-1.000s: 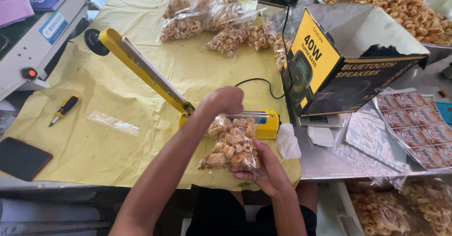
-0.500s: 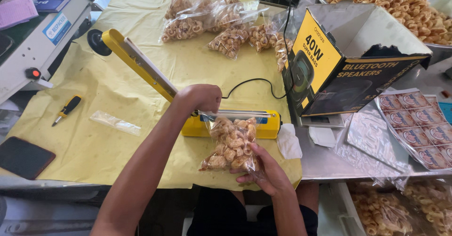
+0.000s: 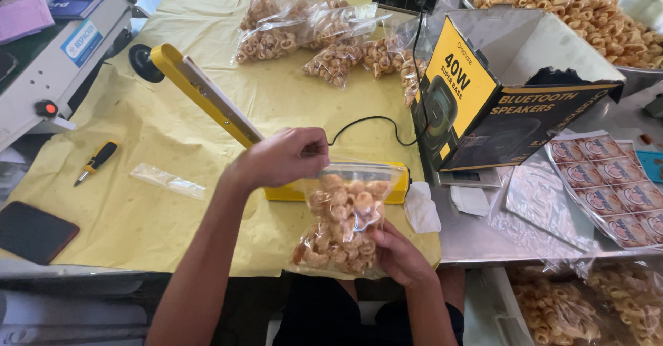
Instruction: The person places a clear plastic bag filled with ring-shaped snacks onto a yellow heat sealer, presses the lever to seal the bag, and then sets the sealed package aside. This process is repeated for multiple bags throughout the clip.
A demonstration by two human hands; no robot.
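Now your left hand [image 3: 286, 156] is closed on the top edge of the clear snack bag [image 3: 343, 218], pinching it right at the yellow heat sealer [image 3: 228, 118]. Half a second ago that hand sat lower and further left, on the sealer's base; it has since come up and across to the bag's mouth. Your right hand [image 3: 400, 256] cups the bag from below at its right corner, fingers curled around the plastic, much as it did before. The bag itself stands more upright than earlier, its top drawn flat along the sealer's front bar, its bottom hanging over the near edge of the yellow paper [image 3: 173, 201] that covers the table. The sealer's arm is raised, as it was in the earlier frames. Left of your arm lie a small empty plastic bag [image 3: 168, 180], a screwdriver [image 3: 97, 163] and a dark phone [image 3: 34, 232], none of them shifted. Filled bags [image 3: 311, 35] lie beyond the sealer, beside the black and yellow box [image 3: 497, 104].
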